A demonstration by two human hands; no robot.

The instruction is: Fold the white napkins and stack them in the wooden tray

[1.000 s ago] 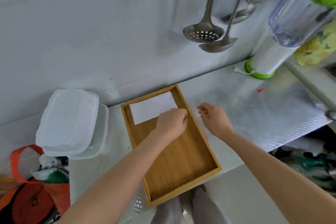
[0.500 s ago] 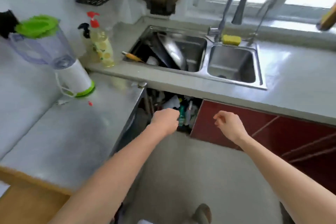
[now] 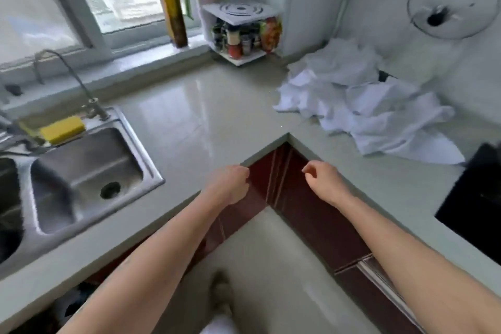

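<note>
Several white napkins (image 3: pixel 360 100) sit in a crumpled heap on the right leg of the countertop (image 3: pixel 195 116), near the back wall; soft creased cloth, corners sticking out, one flat pointed flap hanging toward the front edge. Wooden tray isn't in view.

Both hands hover at the inner corner of the L-shaped counter, well short of the pile, touching nothing. Left hand (image 3: pixel 230 184) has fingers curled into a loose fist, holding nothing. Right hand (image 3: pixel 322 182) is loosely curled too, thumb & index tip close together, nothing between them.

Countertop is smooth, glossy pale grey-green w/ window glare on it. Below it, dark red cabinet fronts (image 3: pixel 306 209) w/ a thin metal trim strip. Left side: stainless steel sink (image 3: pixel 81 171), rounded-rectangle basin w/ round drain, thin curved tap behind it, yellow sponge (image 3: pixel 63 129) on the rim. On the sill a tall dark glass bottle (image 3: pixel 172 5). Back corner has a white spice rack (image 3: pixel 241 32) full of small jars. Round glass lid (image 3: pixel 452 1) hangs on the right wall. Black glossy panel (image 3: pixel 477 198) at the far right edge, prob a cooktop but can't tell.
</note>
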